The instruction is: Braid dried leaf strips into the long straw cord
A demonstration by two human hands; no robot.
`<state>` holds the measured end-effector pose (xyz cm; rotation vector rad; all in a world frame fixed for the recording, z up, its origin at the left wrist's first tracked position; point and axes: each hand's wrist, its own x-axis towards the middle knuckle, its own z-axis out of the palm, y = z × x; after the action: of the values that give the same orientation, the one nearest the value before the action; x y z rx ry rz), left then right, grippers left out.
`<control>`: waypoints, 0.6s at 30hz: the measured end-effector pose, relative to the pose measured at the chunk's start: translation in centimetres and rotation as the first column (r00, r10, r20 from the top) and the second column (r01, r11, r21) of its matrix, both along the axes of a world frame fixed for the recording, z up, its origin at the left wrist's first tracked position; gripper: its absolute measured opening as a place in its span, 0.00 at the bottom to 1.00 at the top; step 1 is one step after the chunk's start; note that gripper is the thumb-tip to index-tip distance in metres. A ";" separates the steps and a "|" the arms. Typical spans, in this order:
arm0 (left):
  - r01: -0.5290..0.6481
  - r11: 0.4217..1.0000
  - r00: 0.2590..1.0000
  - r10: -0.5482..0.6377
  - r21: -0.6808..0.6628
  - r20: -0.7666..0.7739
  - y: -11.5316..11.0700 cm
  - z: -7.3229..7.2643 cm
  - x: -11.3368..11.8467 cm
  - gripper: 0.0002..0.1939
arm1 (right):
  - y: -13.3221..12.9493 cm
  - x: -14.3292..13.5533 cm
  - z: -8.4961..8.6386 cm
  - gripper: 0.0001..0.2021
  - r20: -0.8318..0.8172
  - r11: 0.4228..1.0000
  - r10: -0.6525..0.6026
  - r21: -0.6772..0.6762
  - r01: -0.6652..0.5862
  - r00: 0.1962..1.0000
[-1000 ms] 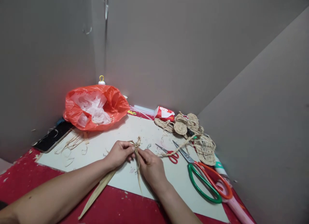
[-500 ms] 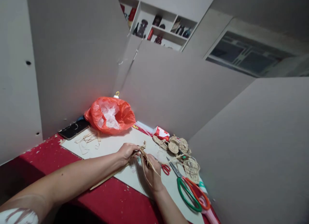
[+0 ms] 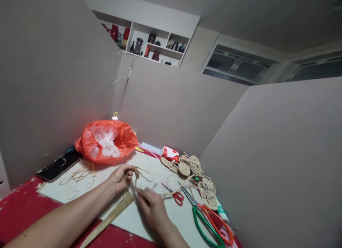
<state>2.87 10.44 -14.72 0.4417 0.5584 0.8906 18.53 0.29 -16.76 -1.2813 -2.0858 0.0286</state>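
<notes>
My left hand is closed around a tangle of tan raffia strands, with loose ends sticking out past the fingers. Just below and to the right, my right hand pinches the lower part of the strands. Under my left wrist, a long flat strip of dried fibre runs down toward the front edge. Both hands are above a white board. Small red-handled scissors lie to the right of my right hand.
Large scissors with green and orange handles lie at right, beside coiled woven straw pieces. Behind stand a red box and a red plastic bag. A phone lies at left. Grey panels enclose the table.
The view has tilted up and turned to the right. My right hand has moved down and away from my left, and the flat strip shows more fully.
</notes>
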 end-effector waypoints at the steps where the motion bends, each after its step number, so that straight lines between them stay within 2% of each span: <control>1: -0.019 1.000 1.000 0.019 -0.001 0.008 0.6 -0.1 -0.6 0.05 | -0.1 0.0 0.0 0.11 0.000 0.997 0.020 -0.068 -0.020 1.000; 4: -0.043 0.999 0.999 0.043 -0.011 0.002 1.6 -0.7 -2.5 0.06 | -0.3 0.0 -0.3 0.11 -0.050 0.982 0.000 -0.190 -0.010 0.999; 7: -0.043 0.999 0.999 0.043 -0.008 -0.010 1.4 -1.4 -3.4 0.05 | -0.3 0.0 -0.9 0.12 -0.120 0.977 -0.013 -0.214 -0.013 0.993; 9: -0.022 1.000 1.000 0.023 0.016 -0.017 1.0 -1.5 -3.0 0.04 | -0.2 0.3 -1.3 0.14 -0.202 0.978 -0.030 -0.209 -0.013 0.979; 11: 0.036 0.998 0.999 -0.034 0.056 -0.029 0.6 -1.1 -2.1 0.02 | 0.1 0.8 -1.3 0.13 -0.279 0.978 -0.064 -0.207 0.005 0.958; 14: 0.142 0.982 0.989 -0.137 0.125 -0.050 0.1 -0.1 -0.8 0.03 | 0.4 1.1 -0.7 0.13 -0.313 0.973 -0.094 -0.229 0.021 0.945; 18: 0.244 0.947 0.969 -0.231 0.211 -0.083 -0.7 1.2 -0.7 0.04 | 0.1 0.3 0.3 0.12 -0.379 0.978 -0.109 -0.204 0.032 0.919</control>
<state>2.12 9.75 -13.52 0.7226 0.4489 0.7109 18.86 0.42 -16.46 -1.3390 -1.7237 0.4318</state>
